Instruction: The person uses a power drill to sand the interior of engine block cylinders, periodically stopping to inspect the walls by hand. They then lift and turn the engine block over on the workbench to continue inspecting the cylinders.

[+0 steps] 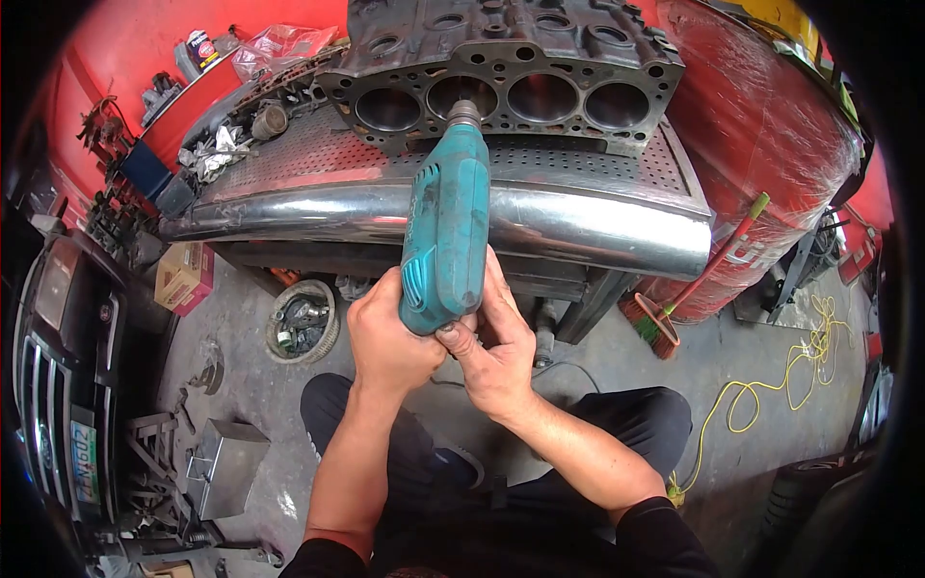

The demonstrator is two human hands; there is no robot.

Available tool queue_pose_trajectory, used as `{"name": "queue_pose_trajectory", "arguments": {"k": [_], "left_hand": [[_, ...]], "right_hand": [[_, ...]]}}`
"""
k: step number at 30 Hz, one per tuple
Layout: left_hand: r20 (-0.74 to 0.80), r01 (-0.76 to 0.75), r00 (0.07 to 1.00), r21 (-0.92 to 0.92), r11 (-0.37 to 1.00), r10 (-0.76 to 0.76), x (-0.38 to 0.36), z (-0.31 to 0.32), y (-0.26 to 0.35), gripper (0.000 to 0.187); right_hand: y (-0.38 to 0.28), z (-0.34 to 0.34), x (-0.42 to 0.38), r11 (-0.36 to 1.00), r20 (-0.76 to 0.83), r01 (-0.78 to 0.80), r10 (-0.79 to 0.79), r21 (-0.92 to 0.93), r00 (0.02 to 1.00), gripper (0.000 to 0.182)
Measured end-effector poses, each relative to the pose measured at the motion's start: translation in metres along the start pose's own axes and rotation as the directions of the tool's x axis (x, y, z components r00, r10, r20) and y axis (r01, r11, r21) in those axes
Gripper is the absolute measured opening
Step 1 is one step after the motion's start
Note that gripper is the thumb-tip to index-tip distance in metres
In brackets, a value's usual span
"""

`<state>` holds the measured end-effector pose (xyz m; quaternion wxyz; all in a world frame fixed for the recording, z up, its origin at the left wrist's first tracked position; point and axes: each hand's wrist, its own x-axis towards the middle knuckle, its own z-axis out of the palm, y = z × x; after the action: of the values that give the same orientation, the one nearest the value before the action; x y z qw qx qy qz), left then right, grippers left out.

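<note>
A teal power drill (pixel 448 226) is held in both hands, its chuck pointing away from me at the second cylinder bore from the left of an engine block (pixel 520 48). Whatever tool is fitted in the chuck is hidden or too small to make out. My left hand (pixel 390 332) wraps round the drill's handle at its lower left. At the lower right of the drill, my right hand (pixel 494 342) grips its rear, thumb pressed near the base. The block rests on a perforated metal bench top (pixel 308 144) with a rounded, shiny front edge.
Below the bench sit a round basket (pixel 330 337) of parts and a cardboard box (pixel 185 277). A broom (pixel 655 323) leans at the right, near a yellow cord (pixel 742 385). A vehicle front (pixel 63 385) stands at left, beside a metal box (pixel 229 467).
</note>
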<state>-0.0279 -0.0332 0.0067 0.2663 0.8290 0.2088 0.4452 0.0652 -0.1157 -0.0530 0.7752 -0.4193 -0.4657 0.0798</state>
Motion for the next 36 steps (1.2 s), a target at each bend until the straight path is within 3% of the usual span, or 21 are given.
{"name": "queue_pose_trajectory", "arguments": {"k": [14,17,25,36], "left_hand": [[0.013,-0.015,1.000,0.020,1.000,0.014,0.010,0.005,-0.004,0.042],[-0.003,0.001,1.000,0.003,1.000,-0.001,0.016,0.008,0.000,0.039],[-0.023,0.061,0.998,-0.030,0.998,-0.062,0.038,0.022,-0.012,0.041],[0.039,0.165,0.985,0.107,0.980,-0.170,0.063,0.025,-0.014,0.042]], "right_hand": [[0.003,-0.001,0.009,0.998,-0.022,-0.053,0.054,0.044,0.998,0.082],[0.014,-0.005,0.015,0.995,-0.010,0.024,-0.025,-0.101,1.000,0.081],[0.009,-0.008,0.036,0.966,-0.047,-0.242,0.247,0.088,0.968,0.080],[0.014,-0.005,0.065,0.969,-0.087,-0.206,0.219,0.139,0.972,0.075]]}}
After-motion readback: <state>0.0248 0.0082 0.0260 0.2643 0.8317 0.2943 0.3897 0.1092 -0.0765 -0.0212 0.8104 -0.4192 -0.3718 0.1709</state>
